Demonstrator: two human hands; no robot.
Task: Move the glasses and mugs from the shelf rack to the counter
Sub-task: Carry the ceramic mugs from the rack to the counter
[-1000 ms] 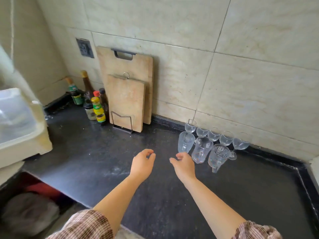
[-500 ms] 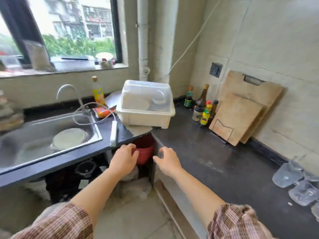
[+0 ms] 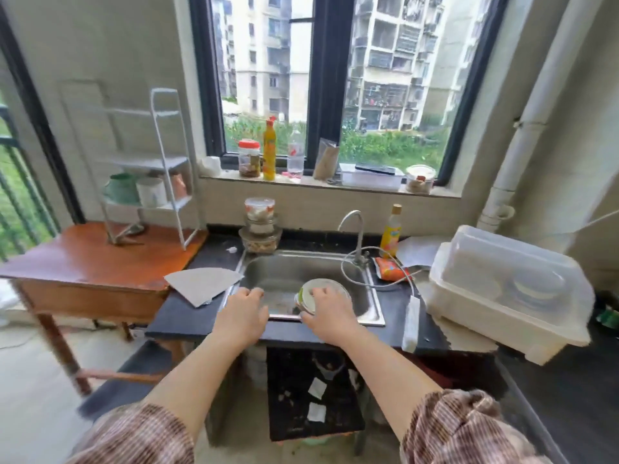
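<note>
Both bare hands out front, empty, hanging over the near edge of the stainless steel sink (image 3: 335,262). Left hand (image 3: 242,317) loosely curled, fingers bent, nothing in the grasp. Right hand (image 3: 330,313) likewise relaxed and half-closed, gripping nothing, passing in front of a pale round plate (image 3: 336,287) lying in the basin; touching it or merely above it, impossible to say.

Over on the far left, the white wire shelf rack (image 3: 167,162) standing on the reddish-brown wooden side table (image 3: 90,262). On its lower tier, a white cylindrical mug (image 3: 151,192), a green ribbed vessel (image 3: 122,189) just beside it, and something orange-brown (image 3: 179,185) tucked behind the frame, too blurred to name. Upper tiers looking bare, though the blur leaves room for doubt.

So, work plainly left: at least those pieces waiting on the rack, well apart from both hands. Dark counter (image 3: 187,316) around the sink carrying a grey folded cloth (image 3: 201,283) and, to the right, a translucent lidded plastic dish box (image 3: 509,293); no glasses or mugs showing on it here. Likely next: a reach leftward to the lower tier, white mug the easiest first pick.
</note>
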